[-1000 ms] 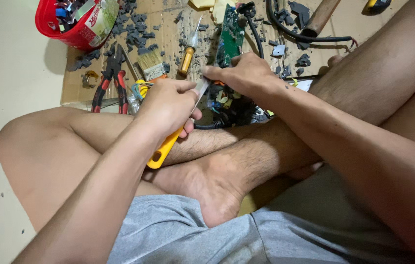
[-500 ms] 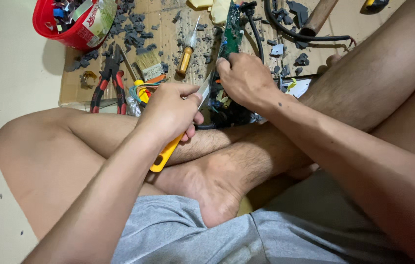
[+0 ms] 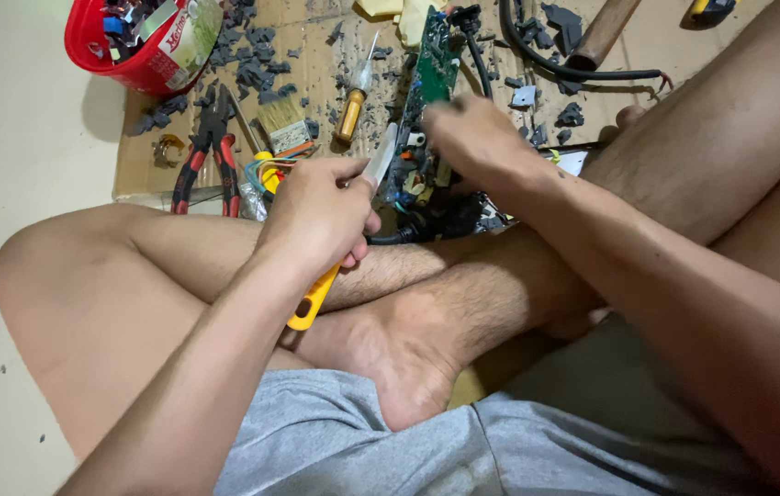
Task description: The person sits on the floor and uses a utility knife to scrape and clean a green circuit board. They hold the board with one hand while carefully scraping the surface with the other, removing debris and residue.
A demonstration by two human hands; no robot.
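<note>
My left hand (image 3: 316, 216) grips a yellow-handled utility knife (image 3: 314, 298); its blade (image 3: 379, 165) points up toward a green circuit board (image 3: 433, 78). My right hand (image 3: 477, 138) rests on that board, fingers closed over its middle, holding it tilted on edge. The board's lower end carries dark components and black wires (image 3: 426, 207) just above my crossed legs. I sit cross-legged on the floor, both arms reaching forward over my knees.
A sheet of cardboard (image 3: 316, 55) lies on the floor, strewn with grey broken bits. On it are red-handled pliers (image 3: 206, 156), a small brush (image 3: 281, 119), a yellow-handled screwdriver (image 3: 353, 101), a red tub (image 3: 146, 41), a black cable (image 3: 546, 64) and a wooden handle (image 3: 606, 32).
My right hand has moved up along the circuit board and now grips it higher. The left hand with the knife has shifted slightly, blade nearer the board.
</note>
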